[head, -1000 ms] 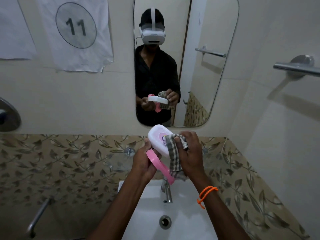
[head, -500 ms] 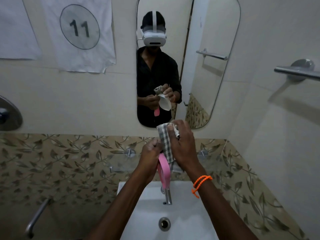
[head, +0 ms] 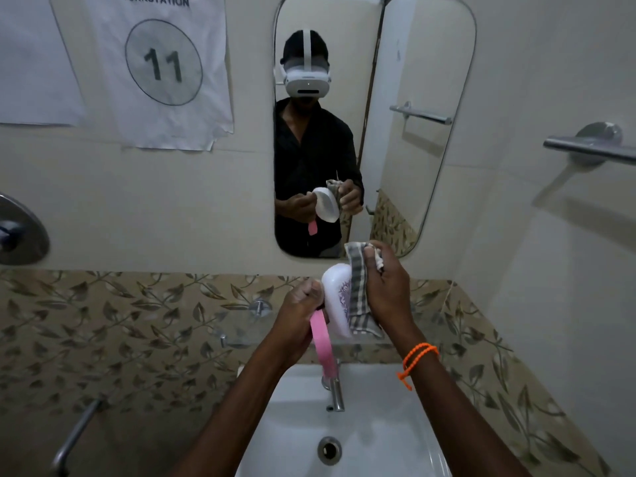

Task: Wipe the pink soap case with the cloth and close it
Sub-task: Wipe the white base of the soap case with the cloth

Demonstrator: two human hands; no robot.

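Soap case (head: 335, 304) open, held above sink (head: 395, 425) | left hand (head: 299, 311) fingers clamp pink half | right hand (head: 389, 287) fingers press checked cloth (head: 358, 294) on white lid

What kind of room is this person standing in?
Most likely a bathroom or washroom. A white sink with a metal tap sits below a wall mirror, and a towel bar is fixed to the tiled wall at right.

pink-and-white soap case (head: 335, 304); grey checked cloth (head: 358, 294); orange wristband (head: 418, 361)
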